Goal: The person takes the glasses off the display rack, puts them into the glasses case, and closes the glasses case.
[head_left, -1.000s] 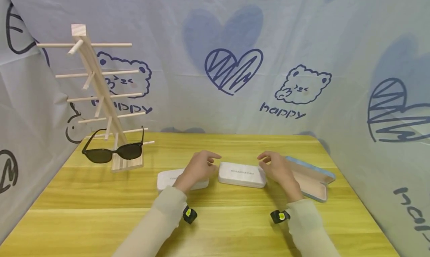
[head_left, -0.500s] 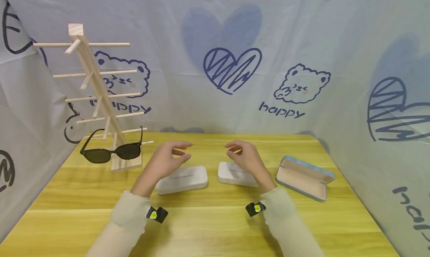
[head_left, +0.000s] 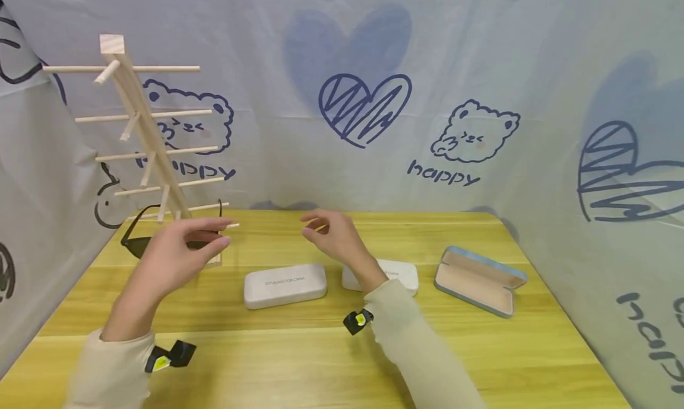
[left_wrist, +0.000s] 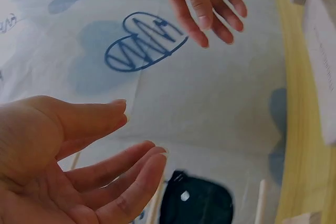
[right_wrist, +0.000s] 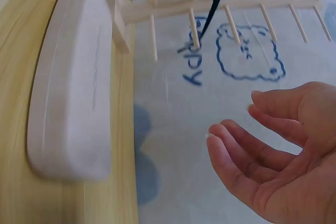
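Note:
Black sunglasses (head_left: 138, 246) hang low on a wooden peg stand (head_left: 140, 112) at the left of the table. In the head view my left hand (head_left: 173, 254) is in front of them and hides most of the lenses. Its thumb and fingers are apart with nothing between them; one dark lens (left_wrist: 197, 200) shows beyond the fingertips in the left wrist view. My right hand (head_left: 336, 237) hovers over the middle of the table, fingers relaxed and holding nothing. Below the hands lie two closed white glasses cases, the left case (head_left: 285, 285) and the right case (head_left: 401, 275), the latter partly behind my right wrist.
A blue glasses case (head_left: 475, 281) with a pale lining lies open at the right of the wooden table (head_left: 299, 361). Printed cloth (head_left: 256, 53) walls in the back and both sides. The stand's pegs (head_left: 181, 151) stick out sideways and forward.
Both hands have moved left from over the cases. My left hand now overlaps the sunglasses, and my right hand has come from beside the open case to mid-table.

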A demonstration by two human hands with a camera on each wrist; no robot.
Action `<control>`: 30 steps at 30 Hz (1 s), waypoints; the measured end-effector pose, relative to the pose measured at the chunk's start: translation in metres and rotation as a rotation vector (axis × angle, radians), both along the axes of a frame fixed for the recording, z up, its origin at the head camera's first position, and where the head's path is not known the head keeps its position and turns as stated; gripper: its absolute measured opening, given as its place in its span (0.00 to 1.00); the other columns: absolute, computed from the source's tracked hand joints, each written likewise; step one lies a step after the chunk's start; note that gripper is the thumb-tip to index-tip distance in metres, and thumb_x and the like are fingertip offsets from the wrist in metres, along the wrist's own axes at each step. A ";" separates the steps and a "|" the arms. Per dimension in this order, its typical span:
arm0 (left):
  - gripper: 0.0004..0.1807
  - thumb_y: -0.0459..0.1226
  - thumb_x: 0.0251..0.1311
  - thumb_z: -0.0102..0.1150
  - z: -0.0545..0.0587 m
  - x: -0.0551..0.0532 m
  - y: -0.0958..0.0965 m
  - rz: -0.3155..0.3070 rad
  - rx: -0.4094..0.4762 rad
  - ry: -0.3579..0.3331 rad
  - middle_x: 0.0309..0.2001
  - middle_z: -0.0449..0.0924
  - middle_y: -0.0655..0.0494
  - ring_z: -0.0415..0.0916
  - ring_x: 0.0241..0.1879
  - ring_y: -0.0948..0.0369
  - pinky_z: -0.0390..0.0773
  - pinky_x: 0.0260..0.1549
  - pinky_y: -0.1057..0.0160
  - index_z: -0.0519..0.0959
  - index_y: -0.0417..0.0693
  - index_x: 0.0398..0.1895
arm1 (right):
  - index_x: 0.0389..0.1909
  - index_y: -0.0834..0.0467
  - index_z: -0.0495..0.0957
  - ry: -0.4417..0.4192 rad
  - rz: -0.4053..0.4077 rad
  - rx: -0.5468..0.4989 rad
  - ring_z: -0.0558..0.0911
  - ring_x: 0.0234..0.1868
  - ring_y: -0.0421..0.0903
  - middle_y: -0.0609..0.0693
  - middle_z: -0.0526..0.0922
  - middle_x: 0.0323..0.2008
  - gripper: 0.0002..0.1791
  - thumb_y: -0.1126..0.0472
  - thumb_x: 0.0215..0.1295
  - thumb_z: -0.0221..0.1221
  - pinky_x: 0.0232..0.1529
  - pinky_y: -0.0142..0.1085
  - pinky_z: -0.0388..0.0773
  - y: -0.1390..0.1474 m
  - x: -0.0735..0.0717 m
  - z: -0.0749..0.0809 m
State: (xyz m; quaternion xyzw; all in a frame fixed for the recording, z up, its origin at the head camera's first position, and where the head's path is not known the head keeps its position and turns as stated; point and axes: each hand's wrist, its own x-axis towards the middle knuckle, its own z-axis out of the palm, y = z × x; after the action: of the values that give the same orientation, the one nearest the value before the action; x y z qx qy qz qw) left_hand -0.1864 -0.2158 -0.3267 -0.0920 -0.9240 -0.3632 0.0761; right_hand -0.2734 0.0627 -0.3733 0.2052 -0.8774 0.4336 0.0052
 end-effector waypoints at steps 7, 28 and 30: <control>0.17 0.41 0.69 0.66 0.002 0.010 -0.046 0.070 -0.047 0.115 0.45 0.90 0.45 0.76 0.31 0.81 0.73 0.22 0.68 0.85 0.45 0.57 | 0.56 0.55 0.84 -0.001 0.067 -0.002 0.89 0.45 0.49 0.55 0.89 0.49 0.13 0.59 0.73 0.63 0.44 0.30 0.84 -0.036 0.004 0.004; 0.28 0.47 0.76 0.55 -0.019 0.004 -0.114 0.342 -0.072 -0.019 0.64 0.73 0.24 0.87 0.45 0.42 0.84 0.32 0.53 0.74 0.36 0.69 | 0.61 0.49 0.83 -0.072 0.068 -0.166 0.87 0.39 0.39 0.50 0.90 0.49 0.18 0.58 0.72 0.65 0.36 0.22 0.80 -0.121 0.013 -0.004; 0.27 0.45 0.77 0.55 -0.021 0.002 -0.117 0.327 -0.062 -0.033 0.63 0.74 0.23 0.87 0.32 0.64 0.79 0.26 0.67 0.73 0.36 0.70 | 0.62 0.49 0.82 -0.067 0.070 -0.177 0.88 0.41 0.39 0.50 0.90 0.49 0.19 0.58 0.72 0.65 0.36 0.21 0.80 -0.124 0.013 -0.006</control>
State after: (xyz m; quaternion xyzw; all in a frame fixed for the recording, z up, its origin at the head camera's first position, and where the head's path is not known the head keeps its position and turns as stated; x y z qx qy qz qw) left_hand -0.1841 -0.3325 -0.3482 0.0631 -0.9385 -0.3190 0.1160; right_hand -0.2607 -0.0617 -0.3796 0.2200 -0.8276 0.5160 -0.0210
